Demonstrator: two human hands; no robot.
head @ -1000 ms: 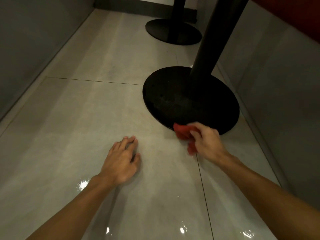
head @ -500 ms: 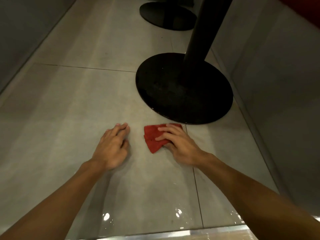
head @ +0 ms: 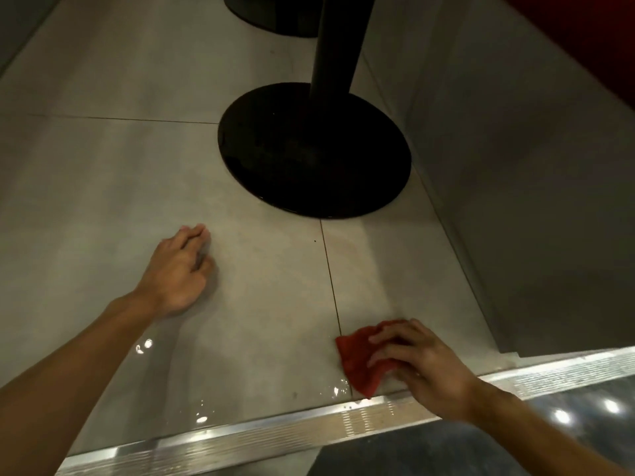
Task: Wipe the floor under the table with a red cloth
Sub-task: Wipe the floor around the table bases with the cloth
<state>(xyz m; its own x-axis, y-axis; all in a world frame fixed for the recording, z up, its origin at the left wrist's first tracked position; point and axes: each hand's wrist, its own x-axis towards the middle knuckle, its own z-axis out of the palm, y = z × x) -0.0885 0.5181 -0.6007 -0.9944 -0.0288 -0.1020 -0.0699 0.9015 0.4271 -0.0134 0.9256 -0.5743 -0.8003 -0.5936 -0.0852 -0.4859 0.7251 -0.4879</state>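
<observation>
A folded red cloth (head: 357, 360) lies flat on the grey tiled floor (head: 261, 286), close to a metal threshold strip. My right hand (head: 417, 360) presses down on the cloth with its fingers spread over it. My left hand (head: 178, 269) rests on the floor to the left, fingers loosely bent, holding nothing. The black round table base (head: 314, 149) with its post (head: 338, 42) stands beyond both hands, apart from the cloth.
A ribbed metal threshold strip (head: 275, 431) runs across the near edge, with darker floor below it. A grey wall panel (head: 515, 166) closes the right side. A second black table base (head: 275, 12) stands further back. Wet glints show on the tiles near the strip.
My right hand has dragged the red cloth from the rim of the table base back toward me and to the right, up to the threshold strip. My left hand stays planted on the floor.
</observation>
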